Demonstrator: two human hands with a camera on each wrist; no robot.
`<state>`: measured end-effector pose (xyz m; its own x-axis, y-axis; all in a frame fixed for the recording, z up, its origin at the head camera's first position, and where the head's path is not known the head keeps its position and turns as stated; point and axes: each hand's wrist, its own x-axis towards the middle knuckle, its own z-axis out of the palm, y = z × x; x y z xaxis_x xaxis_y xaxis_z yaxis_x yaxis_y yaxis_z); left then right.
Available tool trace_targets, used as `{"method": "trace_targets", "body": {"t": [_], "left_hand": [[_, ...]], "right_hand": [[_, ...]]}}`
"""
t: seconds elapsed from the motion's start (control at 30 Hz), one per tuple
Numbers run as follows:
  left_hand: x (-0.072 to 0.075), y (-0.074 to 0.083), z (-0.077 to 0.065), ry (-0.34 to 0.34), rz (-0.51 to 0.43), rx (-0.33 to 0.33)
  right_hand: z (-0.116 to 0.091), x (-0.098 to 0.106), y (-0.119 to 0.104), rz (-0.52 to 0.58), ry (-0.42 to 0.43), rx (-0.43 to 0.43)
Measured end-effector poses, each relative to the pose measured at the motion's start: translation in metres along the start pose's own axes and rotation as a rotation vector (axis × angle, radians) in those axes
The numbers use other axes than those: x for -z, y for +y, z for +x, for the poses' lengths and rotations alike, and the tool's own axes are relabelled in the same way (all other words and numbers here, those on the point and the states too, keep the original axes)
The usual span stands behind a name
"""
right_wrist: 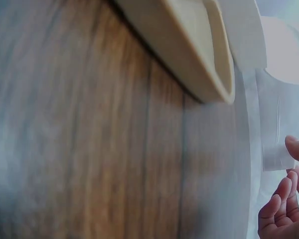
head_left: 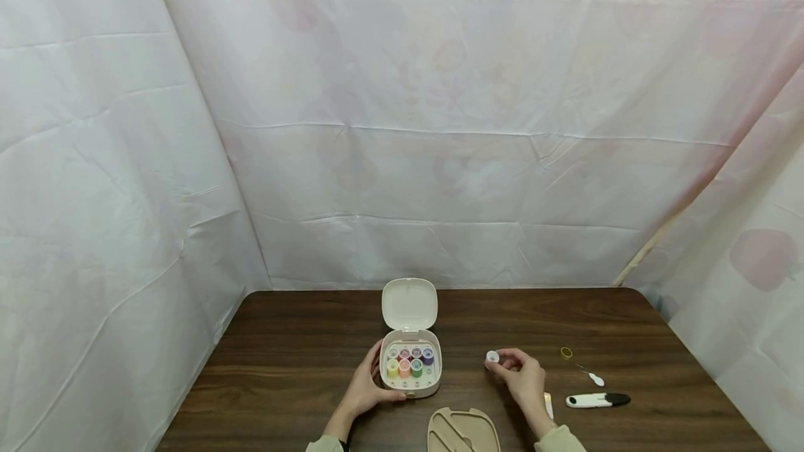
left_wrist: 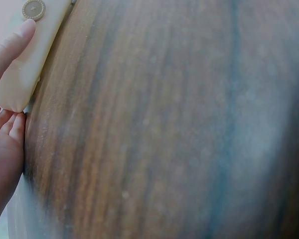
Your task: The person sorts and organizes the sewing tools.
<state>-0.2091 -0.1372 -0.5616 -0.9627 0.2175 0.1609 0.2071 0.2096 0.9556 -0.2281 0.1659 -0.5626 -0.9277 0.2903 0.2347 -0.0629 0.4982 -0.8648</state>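
One small cream box, lid raised at the back, standing upright on a dark wood-grain counter; contents, seven thread spools in two rows, four behind and three in front, including one yellow, one coral and one green. Left hand: gripping the box round its left side, thumb across the front beside a round button. Right hand: pinching one white spool between thumb and fingers, right of the box and apart from it. One beige compartmented tray, nearer the person, between the forearms. One white-and-black tool, lying far right. One white teardrop-shaped piece with thin wire, just behind the tool. One yellow ring, behind that; whether joined, cannot tell.
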Motion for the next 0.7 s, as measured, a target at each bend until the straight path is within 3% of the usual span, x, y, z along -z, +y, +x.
{"method": "trace_targets", "body": {"t": [0.23,0.7], "left_hand": [[0.0,-0.003,0.001,0.0,-0.004,0.003],[0.0,-0.005,0.001,0.003,-0.01,-0.026]], "right_hand": [[-0.004,-0.007,-0.01,-0.011,-0.002,0.044],[-0.008,-0.017,-0.03,0.05,-0.088,0.067]]}}
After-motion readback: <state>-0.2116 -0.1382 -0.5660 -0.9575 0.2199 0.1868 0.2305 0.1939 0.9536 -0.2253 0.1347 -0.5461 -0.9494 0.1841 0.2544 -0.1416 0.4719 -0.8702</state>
